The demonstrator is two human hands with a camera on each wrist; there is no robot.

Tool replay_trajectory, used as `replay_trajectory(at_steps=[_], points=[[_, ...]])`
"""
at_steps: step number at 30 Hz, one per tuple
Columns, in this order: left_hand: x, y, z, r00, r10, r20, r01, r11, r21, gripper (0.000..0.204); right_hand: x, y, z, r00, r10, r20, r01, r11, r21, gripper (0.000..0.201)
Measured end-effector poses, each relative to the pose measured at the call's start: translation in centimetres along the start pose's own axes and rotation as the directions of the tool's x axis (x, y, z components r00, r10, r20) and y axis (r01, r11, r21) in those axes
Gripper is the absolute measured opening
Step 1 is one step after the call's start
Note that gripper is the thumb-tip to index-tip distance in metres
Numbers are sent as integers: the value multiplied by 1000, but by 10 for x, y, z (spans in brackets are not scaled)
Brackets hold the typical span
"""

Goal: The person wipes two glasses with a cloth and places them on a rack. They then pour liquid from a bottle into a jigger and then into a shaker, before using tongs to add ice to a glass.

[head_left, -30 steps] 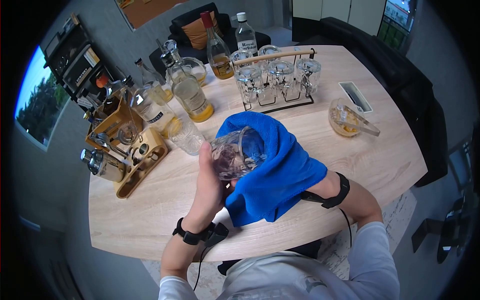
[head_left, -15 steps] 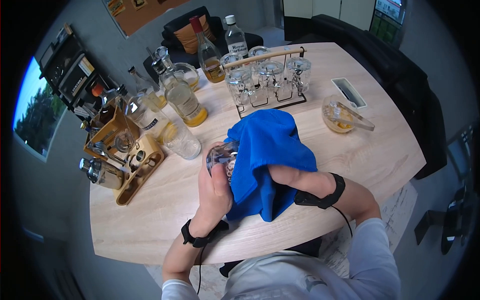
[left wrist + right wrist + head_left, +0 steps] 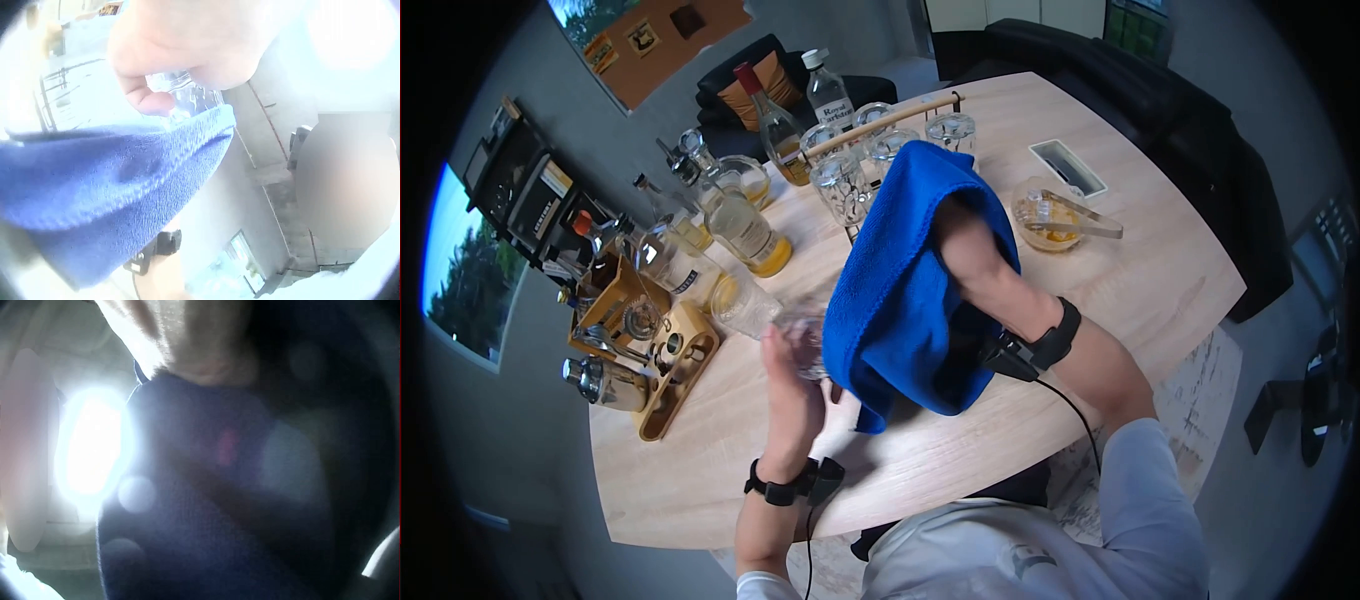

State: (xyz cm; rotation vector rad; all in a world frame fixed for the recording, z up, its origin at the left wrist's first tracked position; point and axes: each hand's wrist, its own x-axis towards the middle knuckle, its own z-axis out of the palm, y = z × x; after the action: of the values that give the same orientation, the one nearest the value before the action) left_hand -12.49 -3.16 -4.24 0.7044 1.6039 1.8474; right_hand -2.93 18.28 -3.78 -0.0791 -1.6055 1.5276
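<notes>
My left hand (image 3: 795, 395) grips a clear, patterned glass tumbler (image 3: 803, 343), blurred in the head view, with the thumb along its side. In the left wrist view the fingers curl round the tumbler (image 3: 194, 100), whose far part is behind a blue cloth (image 3: 125, 181). My right hand (image 3: 975, 255) is raised and holds the blue cloth (image 3: 900, 290), its fingers hidden in the folds. The cloth hangs down beside the tumbler and overlaps it. In the right wrist view, dark cloth (image 3: 187, 487) fills most of the picture under part of the hand.
Another patterned glass (image 3: 745, 305) stands just left of the held one. Several bottles (image 3: 745, 235), a wooden bar-tool stand (image 3: 680, 370) and a shaker (image 3: 605, 383) line the table's left side. Behind the cloth is a rack of upturned glasses (image 3: 840, 185); a bowl with tongs (image 3: 1050, 215) sits right.
My right hand has risen and moved away from me with the cloth, which now hangs longer. The left hand and tumbler have shifted slightly left. The head view has turned a little.
</notes>
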Motion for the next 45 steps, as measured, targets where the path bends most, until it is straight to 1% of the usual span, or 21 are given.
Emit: replay_trajectory(at_steps=[1, 3, 4, 5, 6, 7, 9, 10, 12, 14, 17, 20, 23, 27, 29, 31, 33, 34, 36, 40, 45], points=[[2, 12, -1, 999, 32, -6, -32, 998, 52, 75, 3, -13, 1, 995, 88, -45, -77, 978, 195, 30], [13, 22, -18, 992, 119, -46, -120, 993, -11, 68, 7, -20, -14, 980, 57, 189, -146, 853, 501, 33], [18, 30, -20, 971, 219, -92, -214, 975, 61, 64, 4, -34, -8, 983, 167, 77, -184, 885, 427, 38], [23, 40, -23, 938, 319, -133, -301, 944, 137, 59, 5, -19, -16, 984, 162, 67, -175, 886, 429, 38], [35, 44, -36, 929, 349, -126, -335, 935, 118, 51, 8, 11, -29, 944, -226, 241, 291, 914, -284, 39], [40, 60, -41, 946, 292, -142, -269, 950, 160, 46, 4, 2, -33, 874, -213, 436, 381, 858, -345, 37], [60, 82, -39, 881, 473, -6, -416, 781, 467, 43, -3, -16, -41, 620, -160, 769, 594, 736, -326, 38], [68, 95, -30, 849, 524, 66, -468, 688, 554, 41, -8, -24, -33, 558, 59, 827, 357, 884, -303, 30], [96, 119, -9, 797, 579, 172, -539, 555, 633, 37, -29, -30, -27, 402, 121, 908, 336, 902, -269, 26], [123, 138, 10, 786, 566, 248, -546, 447, 709, 43, -49, -28, -28, 348, 163, 923, 321, 905, -281, 25], [180, 155, 43, 672, 587, 452, -657, 191, 729, 49, -66, -37, -35, 369, 215, 904, 299, 894, -335, 24], [237, 163, 83, 672, 528, 519, -679, 159, 717, 54, -77, -50, -47, 443, 254, 860, 272, 876, -399, 24], [279, 154, 121, 623, 516, 588, -728, 108, 677, 61, -85, -60, -61, 524, 273, 807, 251, 856, -452, 24], [315, 139, 155, 642, 344, 685, -747, 80, 660, 65, -101, -59, -78, 624, 265, 735, 155, 880, -449, 29], [333, 128, 162, 558, 350, 752, -804, 5, 594, 66, -108, -66, -89, 590, 359, 723, 109, 852, -512, 34], [337, 121, 172, 563, 340, 753, -809, 39, 587, 66, -112, -68, -93, 551, 448, 704, 66, 818, -572, 38], [340, 117, 180, 616, 279, 737, -782, 104, 614, 63, -117, -66, -94, 735, 179, 654, 190, 872, -451, 7], [339, 115, 183, 614, 278, 739, -784, 103, 612, 63, -115, -64, -97, 737, 178, 652, 190, 872, -452, 7], [337, 111, 187, 664, 139, 735, -748, 108, 655, 62, -112, -61, -100, 584, 360, 728, 133, 842, -523, 40], [341, 104, 189, 726, 4, 688, -686, 82, 723, 64, -108, -59, -102, 573, 429, 699, -42, 866, -498, 40], [346, 99, 190, 688, -61, 723, -716, 105, 690, 66, -132, -17, -103, 632, 229, 740, 186, 883, -431, 40]])
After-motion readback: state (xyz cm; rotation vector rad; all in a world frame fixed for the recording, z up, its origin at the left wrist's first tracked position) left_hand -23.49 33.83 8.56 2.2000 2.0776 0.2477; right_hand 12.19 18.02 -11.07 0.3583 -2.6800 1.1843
